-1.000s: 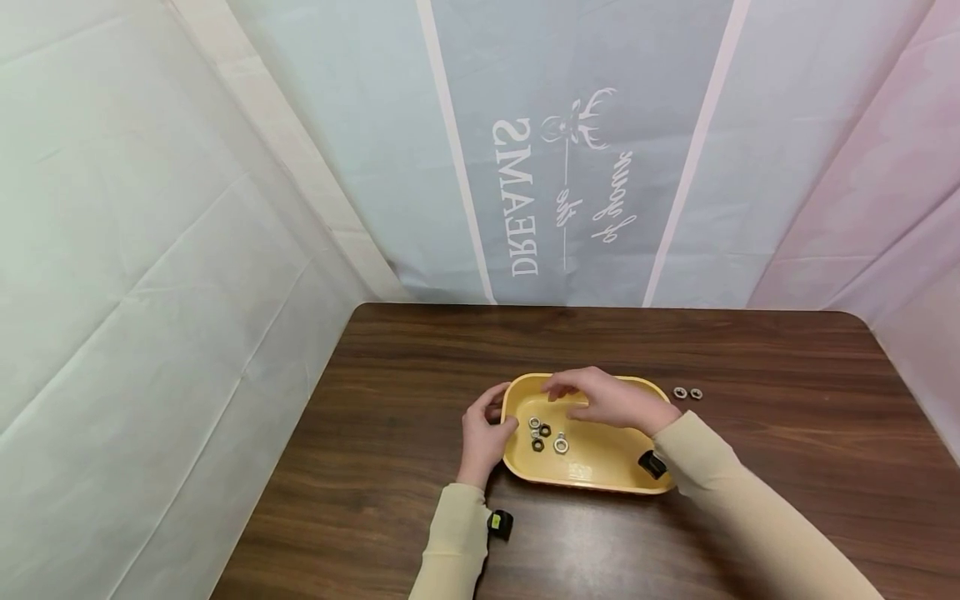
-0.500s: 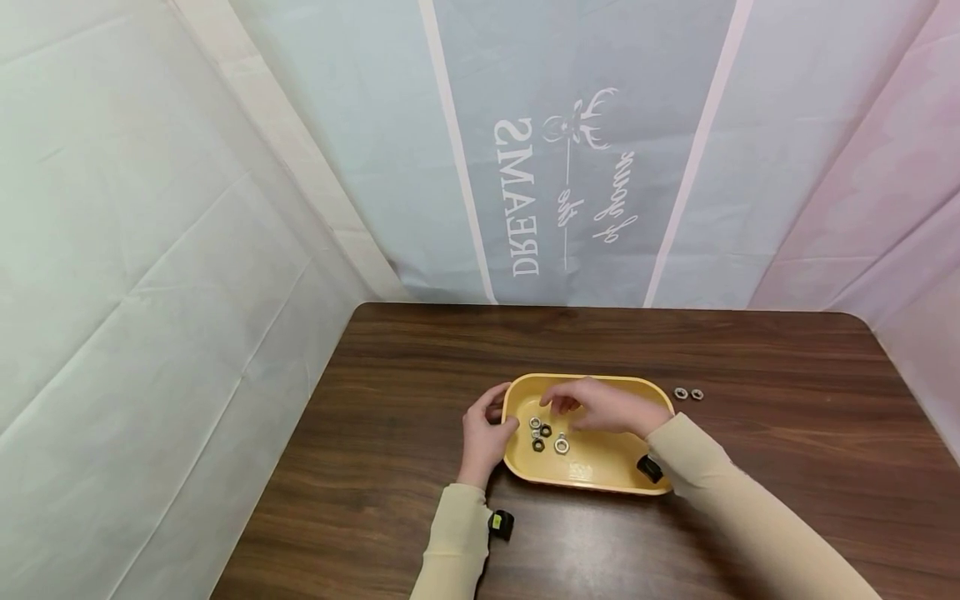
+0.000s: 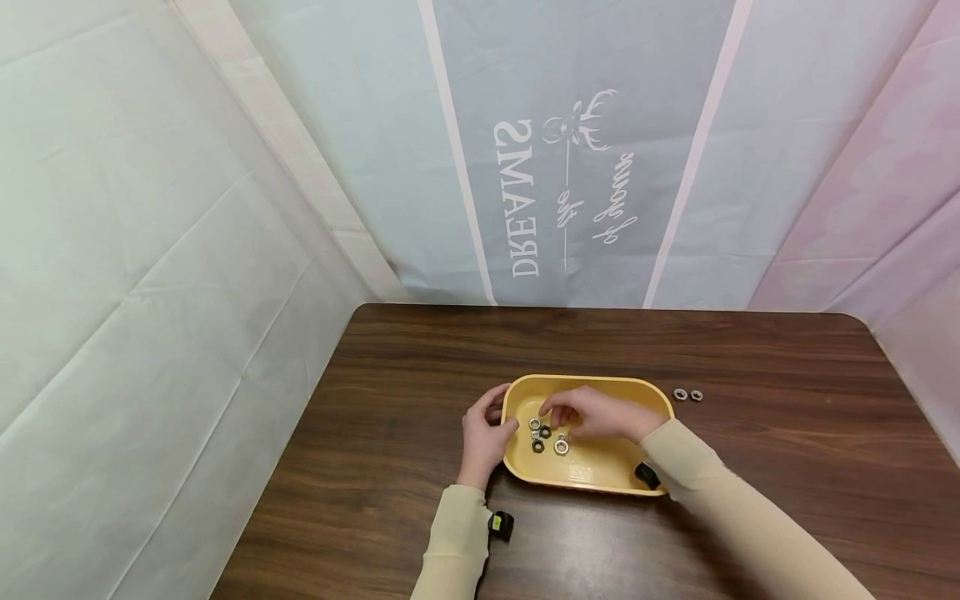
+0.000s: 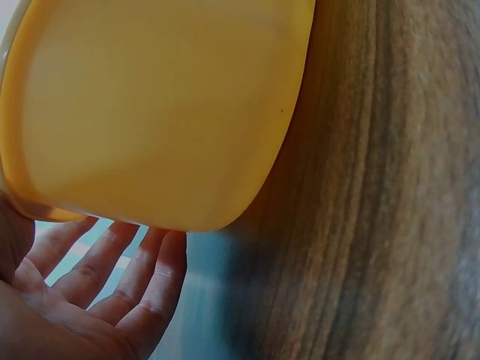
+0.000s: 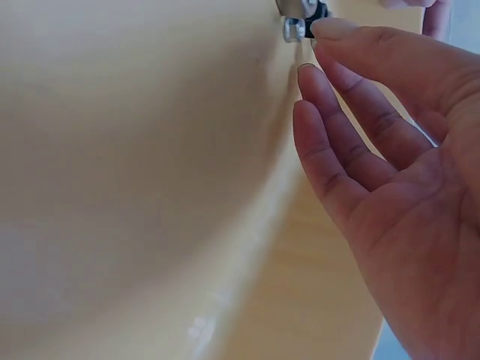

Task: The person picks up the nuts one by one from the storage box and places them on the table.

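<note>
A yellow tray (image 3: 600,471) with rounded corners sits on the table. My left hand (image 3: 483,433) grips its left end, thumb over the rim and fingers outside; the left wrist view shows those fingers (image 4: 154,281) against the tray wall. Inside the tray lie several silver and black nuts, among them a black nut (image 3: 537,446) and a larger silver nut (image 3: 561,447). Just above them hovers my right hand (image 3: 592,412), fingers bent, thumb apart from the index fingertip, with nothing seen between them. In the right wrist view, the thumb tip partly covers a dark nut (image 5: 321,15).
Two silver nuts, one (image 3: 680,394) beside the other (image 3: 697,395), lie on the table to the right of the tray. The dark wood table (image 3: 420,358) reaches back to a hanging cloth (image 3: 450,208) with printed lettering. A pale sheet hangs at the left.
My right hand has come down into the tray and slightly toward me, closer to the nuts. The left hand, the tray and the nuts stay where they were.
</note>
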Demonstrator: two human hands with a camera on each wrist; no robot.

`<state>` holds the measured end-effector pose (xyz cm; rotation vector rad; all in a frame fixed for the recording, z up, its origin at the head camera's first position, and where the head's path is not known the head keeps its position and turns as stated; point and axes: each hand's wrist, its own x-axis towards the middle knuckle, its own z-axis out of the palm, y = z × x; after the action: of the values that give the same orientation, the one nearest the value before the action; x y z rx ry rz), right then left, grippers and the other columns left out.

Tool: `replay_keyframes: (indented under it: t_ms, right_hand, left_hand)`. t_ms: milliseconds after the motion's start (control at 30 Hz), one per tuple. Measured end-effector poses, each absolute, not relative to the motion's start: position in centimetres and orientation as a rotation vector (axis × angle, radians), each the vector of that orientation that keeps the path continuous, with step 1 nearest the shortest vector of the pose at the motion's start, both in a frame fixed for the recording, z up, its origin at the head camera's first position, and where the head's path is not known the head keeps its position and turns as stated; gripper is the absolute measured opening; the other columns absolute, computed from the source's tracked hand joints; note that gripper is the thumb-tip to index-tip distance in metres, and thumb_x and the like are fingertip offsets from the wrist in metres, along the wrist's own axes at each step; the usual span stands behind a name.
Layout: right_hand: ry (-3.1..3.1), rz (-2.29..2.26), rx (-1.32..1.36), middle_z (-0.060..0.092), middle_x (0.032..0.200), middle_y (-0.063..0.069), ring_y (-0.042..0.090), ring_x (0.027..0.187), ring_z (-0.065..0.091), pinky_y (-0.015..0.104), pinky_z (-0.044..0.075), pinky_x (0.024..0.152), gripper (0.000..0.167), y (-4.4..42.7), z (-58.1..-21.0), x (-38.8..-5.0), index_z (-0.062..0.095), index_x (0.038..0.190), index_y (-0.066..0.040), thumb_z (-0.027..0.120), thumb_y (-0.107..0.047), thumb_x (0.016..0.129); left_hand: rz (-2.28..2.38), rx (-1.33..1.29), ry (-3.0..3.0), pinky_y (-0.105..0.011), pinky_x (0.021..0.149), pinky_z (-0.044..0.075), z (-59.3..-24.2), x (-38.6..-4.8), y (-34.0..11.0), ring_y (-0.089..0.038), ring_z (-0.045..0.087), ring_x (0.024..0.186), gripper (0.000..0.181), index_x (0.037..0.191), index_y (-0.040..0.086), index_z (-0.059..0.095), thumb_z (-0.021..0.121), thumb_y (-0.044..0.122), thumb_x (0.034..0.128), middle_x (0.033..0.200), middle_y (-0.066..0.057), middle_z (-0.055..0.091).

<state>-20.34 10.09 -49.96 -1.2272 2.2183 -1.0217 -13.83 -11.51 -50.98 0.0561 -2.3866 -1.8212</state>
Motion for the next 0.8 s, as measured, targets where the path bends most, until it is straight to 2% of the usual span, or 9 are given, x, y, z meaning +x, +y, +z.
replay_keyframes:
  t_ms: [167, 400, 667, 800]
  right_hand:
    - [2.224, -1.030, -1.253, 0.066, 0.089, 0.009, 0.023, 0.081, 0.061, 0.034, 0.052, 0.072, 0.050, 10.0, -50.2, -20.2, 0.062, 0.114, 0.001, 0.063, 0.017, 0.067]
    - [2.218, -1.043, -1.238, 0.064, 0.084, 0.009, 0.024, 0.077, 0.060, 0.033, 0.052, 0.069, 0.048, 9.8, -50.3, -20.1, 0.062, 0.111, 0.002, 0.062, 0.018, 0.066]
    - [2.196, -1.048, -1.207, 0.063, 0.079, 0.006, 0.019, 0.072, 0.058, 0.031, 0.051, 0.066, 0.045, 9.8, -50.5, -20.2, 0.062, 0.110, 0.003, 0.062, 0.017, 0.067]
    - [2.205, -1.039, -1.231, 0.063, 0.078, 0.006, 0.017, 0.070, 0.056, 0.030, 0.051, 0.064, 0.046, 9.8, -50.8, -20.3, 0.061, 0.110, 0.002, 0.063, 0.018, 0.067]
  left_hand:
    - [-1.827, 0.022, -2.362, -0.025, 0.059, 0.052, -48.8, -12.9, -11.2, -0.041, 0.064, 0.085, 0.052, 0.120, -0.002, 0.063, 0.058, -0.015, 0.0702, 0.106, -0.025, 0.064]
    - [-1.840, 0.029, -2.361, -0.027, 0.060, 0.053, -48.4, -12.7, -11.2, -0.042, 0.063, 0.088, 0.052, 0.121, -0.001, 0.063, 0.059, -0.014, 0.0713, 0.107, -0.025, 0.063]
    - [-1.851, 0.049, -2.366, -0.028, 0.059, 0.054, -48.4, -12.7, -11.1, -0.043, 0.063, 0.089, 0.053, 0.122, -0.001, 0.062, 0.058, -0.015, 0.0719, 0.108, -0.026, 0.063]
    - [-1.839, 0.074, -2.368, -0.028, 0.058, 0.054, -50.7, -13.6, -11.4, -0.037, 0.065, 0.086, 0.054, 0.122, 0.005, 0.064, 0.060, -0.014, 0.0715, 0.107, -0.021, 0.064]
